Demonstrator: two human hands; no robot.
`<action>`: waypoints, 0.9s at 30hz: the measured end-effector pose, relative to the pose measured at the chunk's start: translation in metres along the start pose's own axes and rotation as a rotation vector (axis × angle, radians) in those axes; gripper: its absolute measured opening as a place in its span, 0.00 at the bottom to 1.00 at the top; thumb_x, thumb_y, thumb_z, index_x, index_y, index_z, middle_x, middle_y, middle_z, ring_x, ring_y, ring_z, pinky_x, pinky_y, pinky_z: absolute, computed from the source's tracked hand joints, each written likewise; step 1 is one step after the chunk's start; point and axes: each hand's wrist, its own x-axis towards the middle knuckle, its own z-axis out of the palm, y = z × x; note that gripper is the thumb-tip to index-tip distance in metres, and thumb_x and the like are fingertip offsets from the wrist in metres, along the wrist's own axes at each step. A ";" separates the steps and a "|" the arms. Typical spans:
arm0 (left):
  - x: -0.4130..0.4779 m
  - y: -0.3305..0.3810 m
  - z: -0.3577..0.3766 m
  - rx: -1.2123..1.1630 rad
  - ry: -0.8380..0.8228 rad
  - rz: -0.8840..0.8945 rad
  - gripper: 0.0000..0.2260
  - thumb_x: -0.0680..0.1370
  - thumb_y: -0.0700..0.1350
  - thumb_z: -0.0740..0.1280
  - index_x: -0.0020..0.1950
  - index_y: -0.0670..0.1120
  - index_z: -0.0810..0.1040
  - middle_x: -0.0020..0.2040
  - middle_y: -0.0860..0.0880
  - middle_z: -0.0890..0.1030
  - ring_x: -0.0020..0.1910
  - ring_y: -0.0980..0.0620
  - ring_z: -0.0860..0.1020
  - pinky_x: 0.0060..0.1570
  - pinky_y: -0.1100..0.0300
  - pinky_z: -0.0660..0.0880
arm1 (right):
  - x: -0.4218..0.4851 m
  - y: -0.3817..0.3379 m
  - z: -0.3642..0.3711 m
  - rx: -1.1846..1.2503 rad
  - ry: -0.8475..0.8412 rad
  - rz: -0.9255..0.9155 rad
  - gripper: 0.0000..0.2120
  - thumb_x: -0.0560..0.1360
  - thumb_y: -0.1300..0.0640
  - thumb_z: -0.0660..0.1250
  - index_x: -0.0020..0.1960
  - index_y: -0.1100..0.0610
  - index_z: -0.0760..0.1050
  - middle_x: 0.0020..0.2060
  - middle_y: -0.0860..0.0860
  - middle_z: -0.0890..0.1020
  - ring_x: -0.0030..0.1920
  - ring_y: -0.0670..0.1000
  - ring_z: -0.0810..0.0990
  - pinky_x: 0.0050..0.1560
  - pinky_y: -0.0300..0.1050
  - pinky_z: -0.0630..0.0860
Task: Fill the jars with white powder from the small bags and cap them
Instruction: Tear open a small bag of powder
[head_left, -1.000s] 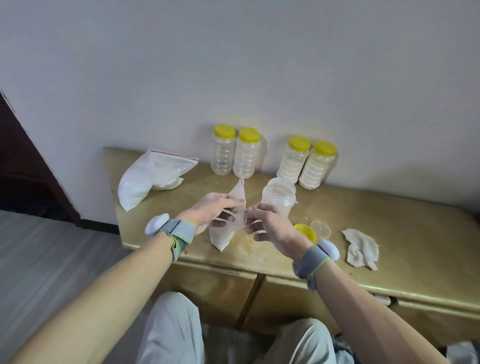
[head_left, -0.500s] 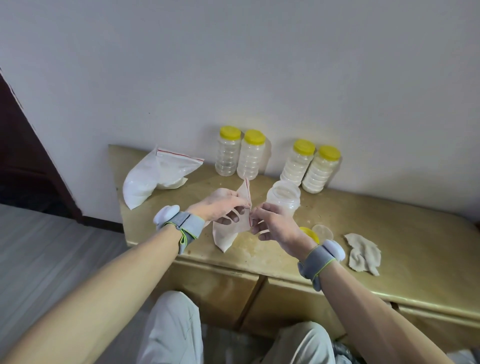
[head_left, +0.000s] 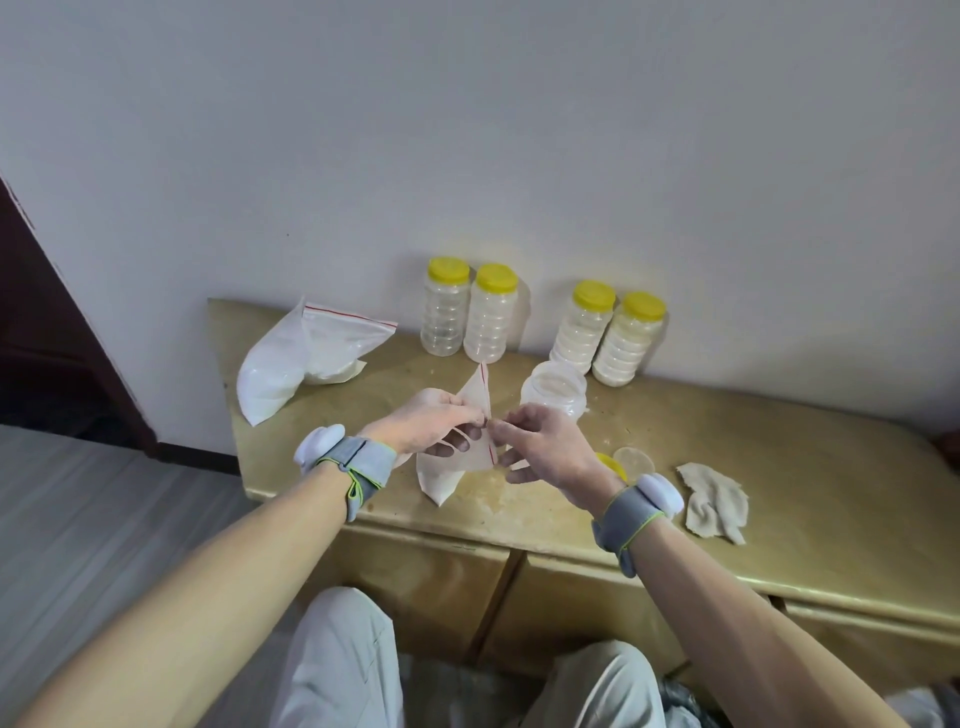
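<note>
The small bag (head_left: 441, 475) of white powder is held over the cabinet top (head_left: 779, 467), its red-lined mouth pinched by the left hand (head_left: 431, 423) and the right hand (head_left: 543, 447). The uncapped jar (head_left: 553, 395) is set just behind them, with four capped jars (head_left: 491, 322) by the wall.

Small bag (head_left: 442, 474) — part-full, uncapped jar (head_left: 554, 391) beside

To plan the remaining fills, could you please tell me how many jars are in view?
5. Along the wall, left to right: first capped jar, second capped jar, third capped jar, fourth capped jar. The open jar stands in front of them. None appears hidden.
</note>
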 end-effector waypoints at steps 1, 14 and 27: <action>-0.001 -0.001 0.000 -0.006 -0.001 0.000 0.05 0.79 0.45 0.68 0.44 0.48 0.81 0.37 0.53 0.80 0.33 0.55 0.77 0.40 0.61 0.71 | -0.001 -0.001 0.000 -0.030 0.008 0.000 0.08 0.78 0.53 0.70 0.50 0.59 0.77 0.41 0.53 0.82 0.36 0.49 0.79 0.36 0.46 0.81; -0.007 -0.004 -0.005 -0.022 0.012 -0.046 0.06 0.77 0.47 0.66 0.45 0.47 0.81 0.42 0.52 0.84 0.36 0.53 0.79 0.43 0.59 0.72 | -0.001 -0.003 0.004 -0.186 0.002 0.035 0.04 0.80 0.57 0.65 0.48 0.57 0.76 0.39 0.52 0.80 0.37 0.48 0.79 0.33 0.43 0.81; -0.031 0.013 -0.054 0.032 0.188 -0.062 0.05 0.75 0.45 0.65 0.41 0.46 0.76 0.41 0.47 0.86 0.31 0.51 0.77 0.30 0.62 0.66 | 0.016 -0.029 0.017 -0.283 0.103 -0.008 0.09 0.77 0.52 0.64 0.42 0.57 0.75 0.30 0.50 0.81 0.33 0.53 0.83 0.40 0.56 0.84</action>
